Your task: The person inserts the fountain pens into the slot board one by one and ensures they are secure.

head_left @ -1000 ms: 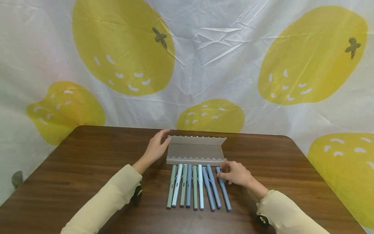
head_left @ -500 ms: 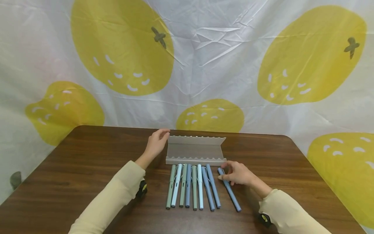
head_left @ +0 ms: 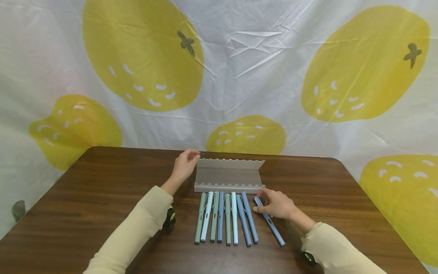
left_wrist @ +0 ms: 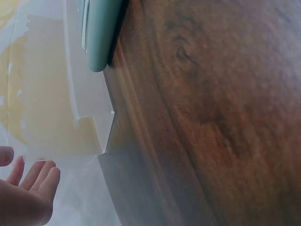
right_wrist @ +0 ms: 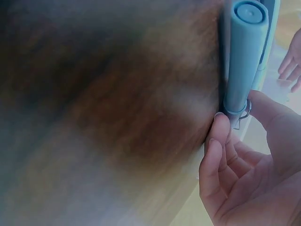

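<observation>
Dark wood-grained table (head_left: 85, 198), entered at its near side by two pale sleeves (head_left: 128, 228). Loose blue pen (head_left: 273, 229) found at right of a row of eight pens (head_left: 220, 220), laid side by side in greens and blues. Change noted: over the last second the loose pen's near end has been swung outward to the right, so the gap to its neighbours has been widened; it is judged to be handled singly, with the others left in line. Its cap end is pinched between thumb and fingers of the right hand (head_left: 278, 204). Whether any of it is raised off the wood cannot be told; the right wrist view is too blurred there. Just beyond the row, a translucent holder (head_left: 228, 177) is set with scalloped edges front and back, no pen seen in it. By its left back corner the left hand (head_left: 183, 165) is held, fingers loosely bent and close together, nothing gripped; contact with the holder uncertain. Farthest off, the room is screened by a creased white cloth (head_left: 253, 87), printed with large yellow fruit (head_left: 147, 53).
</observation>
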The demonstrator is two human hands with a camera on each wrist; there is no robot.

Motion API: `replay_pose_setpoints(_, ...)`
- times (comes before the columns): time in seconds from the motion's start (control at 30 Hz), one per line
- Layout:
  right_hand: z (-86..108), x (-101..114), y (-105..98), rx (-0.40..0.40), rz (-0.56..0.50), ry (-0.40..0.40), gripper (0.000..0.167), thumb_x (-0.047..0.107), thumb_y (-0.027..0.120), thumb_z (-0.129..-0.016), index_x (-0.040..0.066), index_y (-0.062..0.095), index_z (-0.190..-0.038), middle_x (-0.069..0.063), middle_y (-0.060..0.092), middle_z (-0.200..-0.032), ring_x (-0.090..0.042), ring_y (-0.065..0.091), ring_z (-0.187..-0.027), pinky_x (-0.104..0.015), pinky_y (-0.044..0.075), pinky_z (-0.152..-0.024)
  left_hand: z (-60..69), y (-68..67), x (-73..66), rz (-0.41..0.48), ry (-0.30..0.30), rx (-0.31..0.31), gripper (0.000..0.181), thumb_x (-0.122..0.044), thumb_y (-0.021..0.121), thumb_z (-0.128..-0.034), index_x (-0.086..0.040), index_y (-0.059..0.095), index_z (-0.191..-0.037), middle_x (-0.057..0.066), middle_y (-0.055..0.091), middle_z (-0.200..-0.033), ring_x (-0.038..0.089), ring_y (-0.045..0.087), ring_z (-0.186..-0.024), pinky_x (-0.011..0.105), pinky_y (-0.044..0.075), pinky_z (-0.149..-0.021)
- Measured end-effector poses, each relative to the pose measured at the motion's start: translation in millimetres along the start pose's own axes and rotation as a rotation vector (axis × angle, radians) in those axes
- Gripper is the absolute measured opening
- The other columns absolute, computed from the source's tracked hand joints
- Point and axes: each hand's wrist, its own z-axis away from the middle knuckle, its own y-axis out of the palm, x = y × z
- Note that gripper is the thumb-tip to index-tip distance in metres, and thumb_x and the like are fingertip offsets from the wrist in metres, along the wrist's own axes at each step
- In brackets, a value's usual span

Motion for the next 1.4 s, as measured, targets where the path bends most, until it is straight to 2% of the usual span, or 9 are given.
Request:
replay_pose_setpoints(0.2,-0.2,-0.6,1.8,-0.041,0.042,-0.027,0.035,0.031,0.070,-0.074,0.015,0.055,-0.101,0.006,0.046,-0.054,-0.009,0.044,-0.043,-0.027,0.031,-0.038,-1.4,1.3,3.2,-0.023,0.000,-0.028,0.018,-0.013,0.054,-0.0876,0.001,0.059,-0.098,0.015,0.062,-0.097,0.026,0.057,-0.094,0.036,0.043,-0.081)
replay_pose_setpoints(0.4,1.5,1.7,1.1,-0.068,0.062,-0.085,0.033,0.027,0.070,-0.074,0.014,0.057,-0.101,0.007,0.045,-0.057,-0.009,0.041,-0.048,-0.027,0.031,-0.040,-1.8,1.3,6.6,-0.047,-0.011,-0.052,0.017,-0.014,0.055,-0.0872,0.001,0.059,-0.094,0.014,0.062,-0.095,0.027,0.057,-0.092,0.037,0.044,-0.079)
replay_pose_setpoints(0.7,2.9,4.7,-7.7,-0.114,0.046,-0.038,0.034,0.027,0.068,-0.076,0.014,0.053,-0.104,0.006,0.046,-0.061,-0.010,0.041,-0.047,-0.027,0.032,-0.038,-1.6,0.3,6.6,-0.068,-0.018,-0.054,0.019,-0.016,0.055,-0.0873,0.001,0.061,-0.092,0.015,0.062,-0.094,0.028,0.057,-0.093,0.038,0.044,-0.079)
replay_pose_setpoints(0.9,2.0,3.2,-20.6,-0.190,-0.007,-0.013,0.035,0.027,0.067,-0.078,0.013,0.049,-0.104,0.006,0.054,-0.069,-0.009,0.048,-0.053,-0.029,0.037,-0.043,-1.2,-0.4,8.5,-0.059,-0.021,-0.046,0.019,-0.016,0.055,-0.0874,0.002,0.060,-0.092,0.016,0.062,-0.094,0.028,0.057,-0.093,0.039,0.044,-0.079)
replay_pose_setpoints(1.07,-1.6,0.3,-31.3,-0.289,-0.034,-0.020,0.039,0.025,0.067,-0.078,0.010,0.045,-0.105,0.004,0.055,-0.069,-0.010,0.049,-0.053,-0.029,0.037,-0.044,-1.6,0.0,9.9,-0.060,-0.016,-0.046,0.019,-0.016,0.055,-0.0871,0.002,0.060,-0.091,0.016,0.063,-0.094,0.028,0.057,-0.093,0.039,0.044,-0.078)
replay_pose_setpoints(1.4,-12.9,-4.6,-43.2,-0.446,-0.029,0.029,0.043,0.034,0.066,-0.078,0.013,0.044,-0.108,0.001,0.059,-0.073,-0.014,0.052,-0.057,-0.030,0.037,-0.045,-2.5,0.1,10.2,-0.060,-0.021,-0.043,0.019,-0.016,0.056,-0.0869,0.001,0.061,-0.091,0.015,0.063,-0.093,0.028,0.057,-0.093,0.039,0.044,-0.078)
